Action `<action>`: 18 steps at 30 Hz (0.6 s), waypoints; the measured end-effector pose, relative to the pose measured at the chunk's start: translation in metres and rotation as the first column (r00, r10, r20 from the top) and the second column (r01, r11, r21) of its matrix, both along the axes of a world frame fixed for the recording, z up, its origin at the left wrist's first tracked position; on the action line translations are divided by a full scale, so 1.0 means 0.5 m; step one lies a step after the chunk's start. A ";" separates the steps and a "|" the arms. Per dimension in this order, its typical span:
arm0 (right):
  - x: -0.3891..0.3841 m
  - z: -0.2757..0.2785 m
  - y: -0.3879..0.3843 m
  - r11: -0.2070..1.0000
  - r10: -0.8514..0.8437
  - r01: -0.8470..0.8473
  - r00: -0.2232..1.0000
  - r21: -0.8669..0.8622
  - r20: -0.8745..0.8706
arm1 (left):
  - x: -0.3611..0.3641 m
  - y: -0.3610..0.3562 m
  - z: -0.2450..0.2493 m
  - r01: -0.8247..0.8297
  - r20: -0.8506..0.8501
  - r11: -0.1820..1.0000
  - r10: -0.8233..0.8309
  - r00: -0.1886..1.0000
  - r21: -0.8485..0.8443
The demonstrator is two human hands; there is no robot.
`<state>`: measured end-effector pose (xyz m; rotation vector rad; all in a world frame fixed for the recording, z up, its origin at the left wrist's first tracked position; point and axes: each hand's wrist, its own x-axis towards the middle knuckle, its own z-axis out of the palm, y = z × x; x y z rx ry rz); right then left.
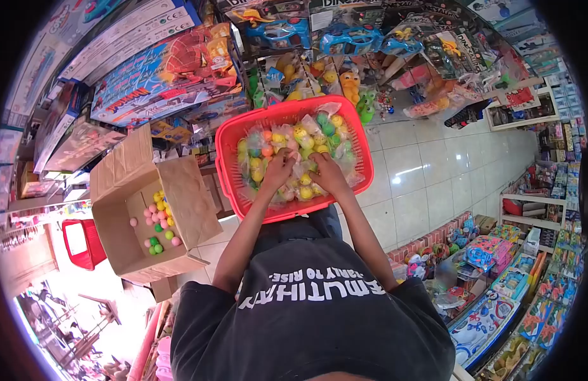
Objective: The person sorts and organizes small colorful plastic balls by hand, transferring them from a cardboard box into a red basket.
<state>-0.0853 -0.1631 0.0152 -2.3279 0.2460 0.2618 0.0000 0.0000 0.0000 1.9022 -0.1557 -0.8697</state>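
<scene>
A red plastic basket [364, 143] on the person's lap holds many small balls in clear plastic wrapping, mostly yellow, with some green, orange and pink. Over its middle, my left hand [279, 170] has its fingers bent together at a pink ball [293, 154] in clear plastic. Just to the right, my right hand [328, 174] reaches in among the wrapped yellow balls, its fingers curled at the plastic. What its fingertips hold, if anything, is too small to make out.
An open cardboard box [126, 209] with loose pink, yellow and green balls stands left of the basket. Boxed toys [170, 70] and bagged toys fill the shelves ahead. A red basket [84, 244] lies far left; tiled floor [427, 171] and more toys are at the right.
</scene>
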 end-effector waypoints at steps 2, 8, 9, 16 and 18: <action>-0.010 -0.010 -0.004 0.999 0.014 -0.009 0.985 -0.032 0.173 | -0.008 0.002 -0.002 0.001 0.026 0.998 0.000 1.000 -0.059; -0.003 -0.014 -0.005 0.998 -0.025 0.015 0.985 0.059 0.174 | -0.001 -0.005 -0.033 -0.065 0.129 0.975 0.094 0.987 -0.211; -0.003 -0.013 -0.007 0.998 -0.030 0.020 0.984 0.056 0.175 | 0.001 -0.006 -0.033 -0.059 0.130 0.975 0.089 0.988 -0.215; -0.005 -0.021 -0.005 0.986 -0.093 0.063 0.977 0.155 0.192 | -0.008 0.032 -0.045 -0.006 -0.017 0.901 -0.001 1.000 -0.434; -0.004 -0.019 -0.006 0.985 -0.095 0.067 0.979 0.156 0.181 | -0.009 0.029 -0.038 0.019 -0.006 0.897 -0.024 1.000 -0.442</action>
